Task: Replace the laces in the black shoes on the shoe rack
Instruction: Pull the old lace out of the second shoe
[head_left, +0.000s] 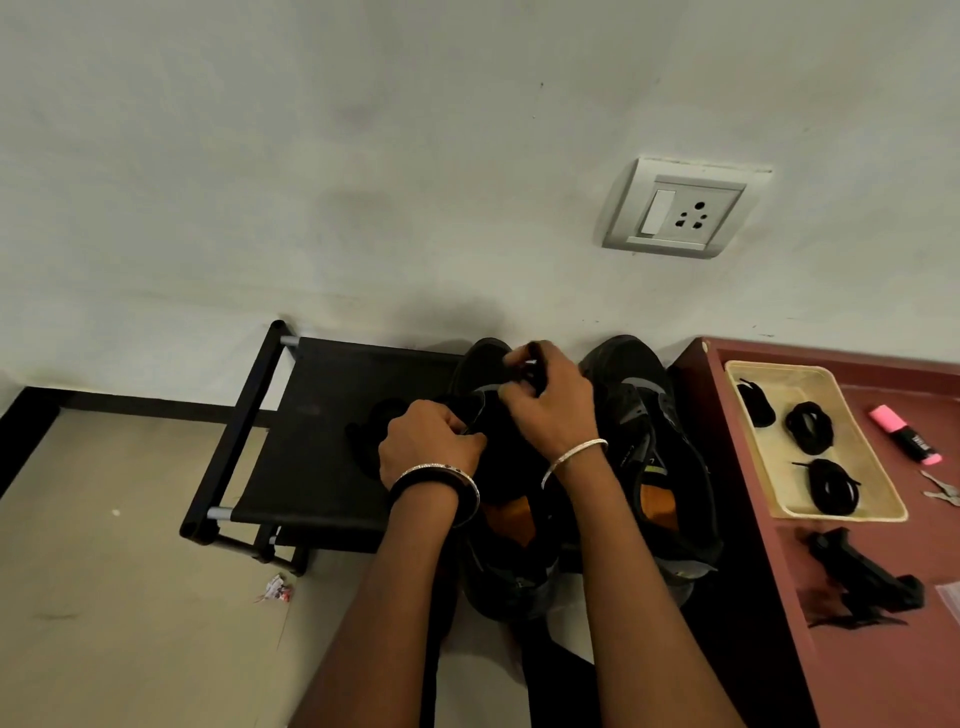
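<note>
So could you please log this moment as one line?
left hand: grips left shoe | right hand: pinching lace | tray: spare laces

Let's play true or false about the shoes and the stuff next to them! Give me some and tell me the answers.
1. Both hands are on the same shoe. True: the left hand and right hand work on the left shoe.
2. The tray is empty. False: it holds three bundles of black laces.
3. The highlighter is pink. True.
4. The other shoe lies on the floor. False: it sits on the shoe rack.
</note>
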